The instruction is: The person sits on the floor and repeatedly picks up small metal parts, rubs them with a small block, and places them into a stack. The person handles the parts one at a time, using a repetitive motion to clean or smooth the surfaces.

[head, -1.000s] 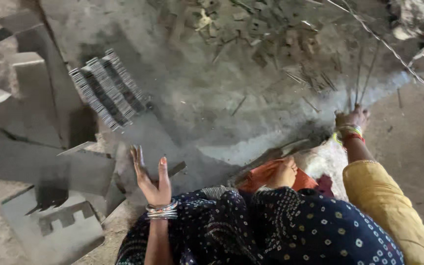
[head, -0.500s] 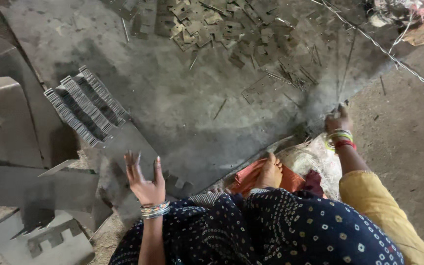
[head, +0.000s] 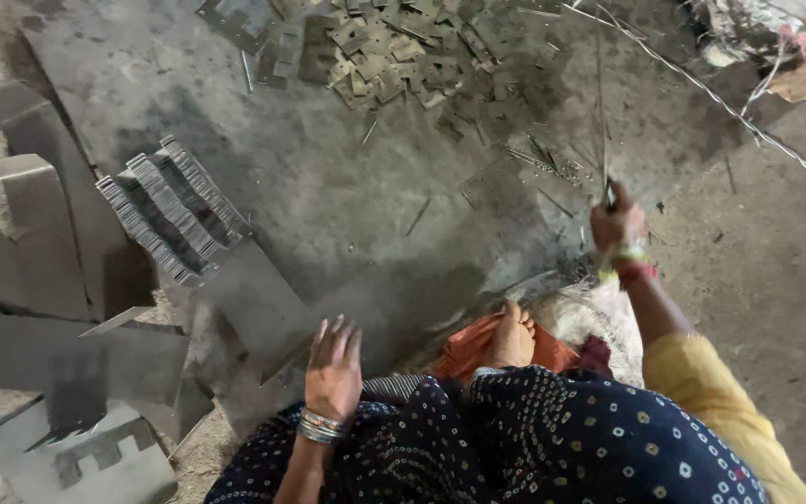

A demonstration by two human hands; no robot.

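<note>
The right hand has a tight grip on some thin metal rods, far right on the floor. The left hand, fingers spread wide, rests near a flat metal sheet.

We see our right hand closed around a bundle of thin metal rods that stand up from the grey floor. Our left hand rests palm-down near the knee, beside flat metal sheets. A stack of thin plates lies left, and small stamped pieces are scattered far off.
</note>
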